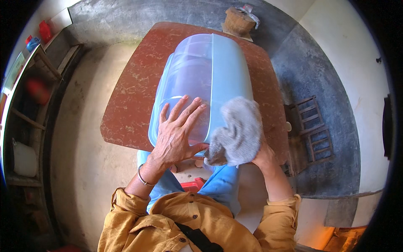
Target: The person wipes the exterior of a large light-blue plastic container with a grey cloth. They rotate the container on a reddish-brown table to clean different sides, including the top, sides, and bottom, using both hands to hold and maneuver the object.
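A large light-blue plastic storage box [230, 63] with a domed lid lies lengthwise on the table; the left part of its lid is a see-through, purplish panel [191, 71]. My left hand [178, 128] rests on the near end of that panel, its fingers spread and its thumb at the front rim. At the near right corner, my right hand [264, 153] holds a grey cloth [237, 130] against the blue side. The cloth covers most of the right-hand fingers. Shapes inside the box show only dimly.
Beneath the box is a red-brown marbled table [130, 92]. A woven basket [238, 23] stands beyond its far edge. Wooden shelving [31, 119] lines the left wall, with a white container [24, 158] on it. To the right is a wooden chair [312, 126]; a red stool [193, 185] shows below me.
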A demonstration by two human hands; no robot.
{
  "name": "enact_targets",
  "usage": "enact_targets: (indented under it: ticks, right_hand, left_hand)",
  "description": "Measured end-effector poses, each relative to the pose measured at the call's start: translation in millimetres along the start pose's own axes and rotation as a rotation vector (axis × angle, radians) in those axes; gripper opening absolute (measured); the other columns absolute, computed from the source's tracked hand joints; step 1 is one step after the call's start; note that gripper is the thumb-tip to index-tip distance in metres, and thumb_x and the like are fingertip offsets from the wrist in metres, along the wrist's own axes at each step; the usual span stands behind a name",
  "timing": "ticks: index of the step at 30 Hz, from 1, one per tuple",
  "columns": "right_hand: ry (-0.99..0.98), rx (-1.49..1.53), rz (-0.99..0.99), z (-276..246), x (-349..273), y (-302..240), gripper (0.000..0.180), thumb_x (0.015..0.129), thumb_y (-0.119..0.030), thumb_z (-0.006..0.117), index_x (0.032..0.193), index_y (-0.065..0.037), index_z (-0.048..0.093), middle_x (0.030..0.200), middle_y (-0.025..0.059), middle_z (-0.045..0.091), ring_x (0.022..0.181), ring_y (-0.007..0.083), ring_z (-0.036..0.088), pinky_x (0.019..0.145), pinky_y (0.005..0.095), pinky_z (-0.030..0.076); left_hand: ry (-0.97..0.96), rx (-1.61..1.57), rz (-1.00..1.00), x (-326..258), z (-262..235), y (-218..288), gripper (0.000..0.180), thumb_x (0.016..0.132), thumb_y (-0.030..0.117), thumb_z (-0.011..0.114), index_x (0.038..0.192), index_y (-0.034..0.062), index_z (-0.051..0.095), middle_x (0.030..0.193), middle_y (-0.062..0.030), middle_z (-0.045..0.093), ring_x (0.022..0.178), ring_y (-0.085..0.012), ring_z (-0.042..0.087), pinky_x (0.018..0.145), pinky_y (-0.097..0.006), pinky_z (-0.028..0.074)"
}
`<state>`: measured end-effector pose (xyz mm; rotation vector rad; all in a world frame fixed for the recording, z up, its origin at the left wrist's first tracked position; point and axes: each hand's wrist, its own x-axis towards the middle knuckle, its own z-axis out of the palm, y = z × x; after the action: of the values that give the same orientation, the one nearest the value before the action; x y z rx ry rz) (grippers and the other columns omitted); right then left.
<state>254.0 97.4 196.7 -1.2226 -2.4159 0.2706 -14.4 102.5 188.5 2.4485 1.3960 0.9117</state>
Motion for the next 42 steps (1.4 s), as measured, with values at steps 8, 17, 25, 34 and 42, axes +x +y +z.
enact_targets:
  ticks: [8, 17, 25, 34, 42]
  right_hand:
    - [0.206, -0.239, 0.064, 1, 11, -28, 0.056, 0.078, -0.034, 0.07, 0.122, -0.003, 0.054, 0.12, 0.0217, 0.053, 0.116, 0.0394, 0.046, 0.106, 0.0484, 0.03]
    - [0.053, -0.42, -0.011, 48, 6, -1, 0.063, 0.086, -0.04, 0.058, 0.137, -0.006, 0.043, 0.138, 0.02, 0.043, 0.131, 0.0357, 0.037, 0.115, 0.0473, 0.018]
    - [-0.2, -0.404, -0.056, 79, -5, -37, 0.035, 0.079, -0.036, 0.057, 0.096, -0.007, 0.067, 0.088, 0.0162, 0.063, 0.086, 0.0335, 0.059, 0.101, 0.0594, 0.036]
    - [0.173, -0.498, -0.216, 78, 0, -45, 0.031, 0.087, -0.035, 0.055, 0.093, -0.007, 0.066, 0.092, 0.0135, 0.063, 0.089, 0.0321, 0.058, 0.088, 0.0507, 0.043]
    - [0.028, -1.132, -0.353, 95, -14, -31, 0.05, 0.09, -0.034, 0.049, 0.13, -0.004, 0.049, 0.129, 0.016, 0.052, 0.119, 0.0325, 0.049, 0.106, 0.0491, 0.036]
  left_hand:
    - [0.008, 0.02, -0.006, 0, 5, 3, 0.099, 0.06, 0.057, 0.079, 0.142, 0.0181, 0.04, 0.149, -0.0037, 0.037, 0.141, -0.0275, 0.026, 0.116, -0.054, 0.012]
    - [-0.007, 0.048, -0.003, 1, 0, 2, 0.094, 0.062, 0.048, 0.08, 0.141, 0.0163, 0.041, 0.15, -0.0033, 0.036, 0.142, -0.0272, 0.025, 0.115, -0.052, 0.013]
    - [0.004, 0.004, 0.008, 1, 2, 2, 0.096, 0.06, 0.048, 0.082, 0.141, 0.0166, 0.041, 0.15, -0.0029, 0.036, 0.141, -0.0276, 0.026, 0.115, -0.052, 0.013]
    - [0.002, 0.0, -0.001, 0, 2, 1, 0.101, 0.055, 0.04, 0.087, 0.142, 0.0179, 0.039, 0.15, -0.0027, 0.036, 0.141, -0.027, 0.026, 0.115, -0.055, 0.014]
    - [-0.005, 0.001, -0.019, -1, 1, 2, 0.107, 0.049, 0.038, 0.09, 0.142, 0.0192, 0.04, 0.15, -0.0016, 0.036, 0.142, -0.0257, 0.025, 0.116, -0.052, 0.013]
